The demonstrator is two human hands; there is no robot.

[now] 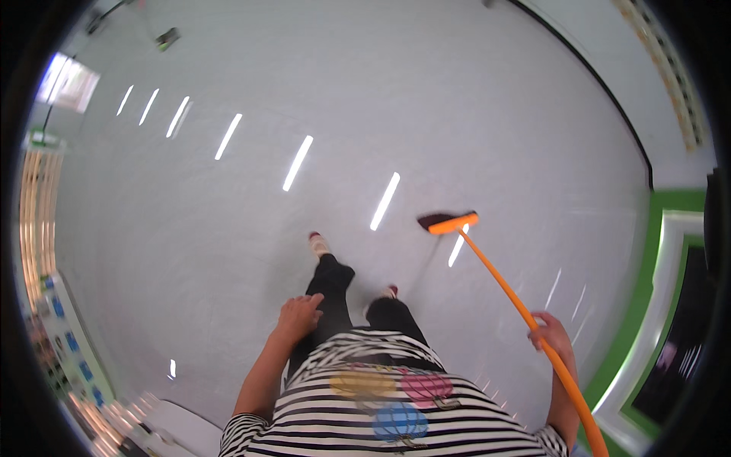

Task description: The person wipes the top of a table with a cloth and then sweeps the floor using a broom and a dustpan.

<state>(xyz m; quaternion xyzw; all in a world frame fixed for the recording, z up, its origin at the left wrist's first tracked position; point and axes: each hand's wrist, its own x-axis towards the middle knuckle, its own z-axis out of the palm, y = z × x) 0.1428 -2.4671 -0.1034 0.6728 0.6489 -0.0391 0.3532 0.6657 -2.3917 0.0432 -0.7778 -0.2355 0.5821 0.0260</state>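
My right hand [551,335] is wrapped round the orange handle of a broom [499,279], well up its length. The handle slants from the lower right corner toward the middle of the floor. At its far end sits an orange head [454,223] with dark bristles [432,220] pointing left, on or close to the floor. My left hand [300,314] hangs beside my left thigh, holding nothing, its fingers loosely bent and somewhat apart.
A shiny grey floor [228,228] with streaks of reflected light spreads around me. My feet are apart, the left shoe [318,244] ahead. A green-edged frame [647,305] stands at right, a shelf with blue labels [72,340] at left. A small object [167,38] lies far left.
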